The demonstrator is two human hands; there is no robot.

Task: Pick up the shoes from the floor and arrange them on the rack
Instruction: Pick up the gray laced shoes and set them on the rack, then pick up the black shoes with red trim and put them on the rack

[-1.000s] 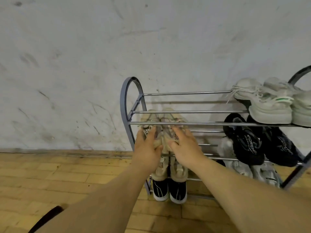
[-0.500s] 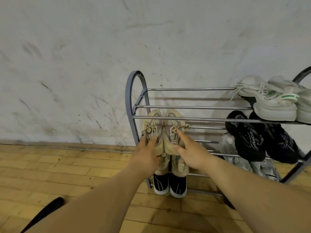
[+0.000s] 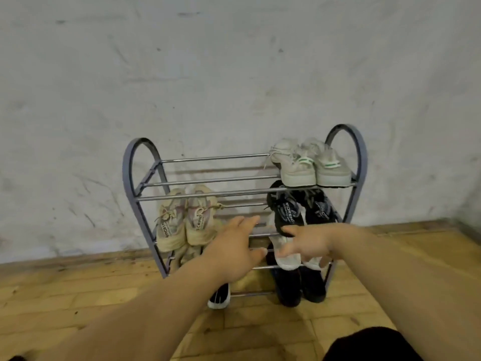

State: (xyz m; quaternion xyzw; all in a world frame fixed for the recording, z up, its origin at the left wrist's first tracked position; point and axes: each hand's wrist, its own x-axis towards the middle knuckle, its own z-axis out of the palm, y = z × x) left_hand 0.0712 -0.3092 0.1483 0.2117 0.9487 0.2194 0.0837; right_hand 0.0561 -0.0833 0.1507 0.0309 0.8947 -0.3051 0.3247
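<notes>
Reaching Toward a Filled Shoe Rack

The person's left hand [image 3: 231, 252] is hovering before the middle bars of the rack [image 3: 208, 158], fingers straight and spread, holding nothing. The right hand [image 3: 311, 243] is splaying its fingers in front of the light grey pair [image 3: 286, 260] on the third tier (whether it is touching them is too blurred to tell). The beige pair [image 3: 182, 220] is sitting on the second tier at left, with the black pair [image 3: 291, 212] at right. The white pair [image 3: 309, 165] is resting on the top tier. A dark pair [image 3: 299, 285] is standing on the lowest bars.
</notes>
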